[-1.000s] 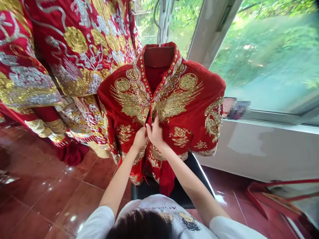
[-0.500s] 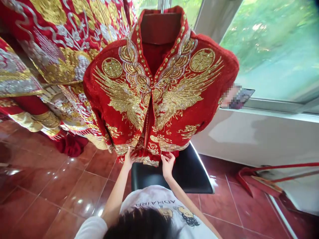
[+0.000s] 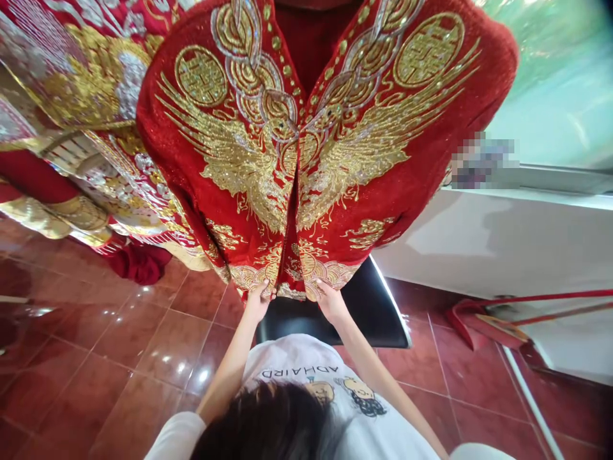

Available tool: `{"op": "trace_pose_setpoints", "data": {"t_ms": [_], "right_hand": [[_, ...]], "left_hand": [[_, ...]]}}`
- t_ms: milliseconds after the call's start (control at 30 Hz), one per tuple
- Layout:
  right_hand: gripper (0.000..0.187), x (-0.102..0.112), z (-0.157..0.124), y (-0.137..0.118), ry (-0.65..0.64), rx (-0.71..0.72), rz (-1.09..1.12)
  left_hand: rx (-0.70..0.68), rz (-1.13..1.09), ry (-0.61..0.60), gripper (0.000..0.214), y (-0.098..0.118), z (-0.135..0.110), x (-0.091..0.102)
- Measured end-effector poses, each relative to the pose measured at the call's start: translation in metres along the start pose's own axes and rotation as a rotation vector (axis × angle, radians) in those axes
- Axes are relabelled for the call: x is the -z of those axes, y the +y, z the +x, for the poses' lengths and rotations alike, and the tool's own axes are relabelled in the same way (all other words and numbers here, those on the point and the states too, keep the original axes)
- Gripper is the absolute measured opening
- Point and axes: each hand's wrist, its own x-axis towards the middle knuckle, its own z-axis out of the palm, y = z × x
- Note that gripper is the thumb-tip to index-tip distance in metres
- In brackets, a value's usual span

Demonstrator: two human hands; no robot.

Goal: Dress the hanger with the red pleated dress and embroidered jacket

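A red jacket point(image 3: 421, 137) with gold and silver embroidery hangs upright in front of me, its front panels meeting at mid-chest and parted slightly lower down. My left hand point(image 3: 259, 299) is closed on the hem of the left front panel, thumb on top of the gold trim. On the other side of the opening, my right hand point(image 3: 330, 301) pinches the right panel's hem the same way. Between the hands, a gold-trimmed strip of the jacket's back hem shows. The fingertips behind the cloth are partly hidden.
More embroidered red garments point(image 3: 103, 83) hang at the left. A black seat point(image 3: 306, 322) stands under the jacket. At the right are a window sill point(image 3: 550, 190), a white wall point(image 3: 421, 230) and a red long-handled object point(image 3: 483, 319) on the tiled floor point(image 3: 129, 338).
The jacket looks larger and nearer, its collar top now out of frame. Both hands have taken hold of the front hem corners and the lower panels hang closer together.
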Motion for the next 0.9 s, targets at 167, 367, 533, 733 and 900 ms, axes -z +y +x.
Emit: {"op": "trace_pose_setpoints", "data": {"t_ms": [167,367,533,733,900], "right_hand": [[0.033,-0.023,-0.018,-0.001,-0.027,-0.023,-0.044],[0.034,-0.038,-0.032,-0.002,-0.053,-0.018,-0.103],[0.038,-0.049,-0.043,-0.006,0.005,-0.030,-0.120],[0.033,-0.061,-0.053,-0.006,0.013,-0.116,-0.006],[0.037,-0.064,-0.056,-0.006,0.040,-0.093,0.032]], "left_hand": [[0.002,0.049,-0.091,0.031,-0.004,-0.026,-0.013],[0.004,0.065,-0.110,0.039,-0.004,-0.045,-0.028],[0.033,0.050,-0.083,0.044,-0.002,-0.053,-0.041],[-0.042,-0.008,-0.040,0.035,-0.013,-0.053,-0.049],[-0.052,-0.035,-0.058,0.039,-0.020,-0.052,-0.054]]}}
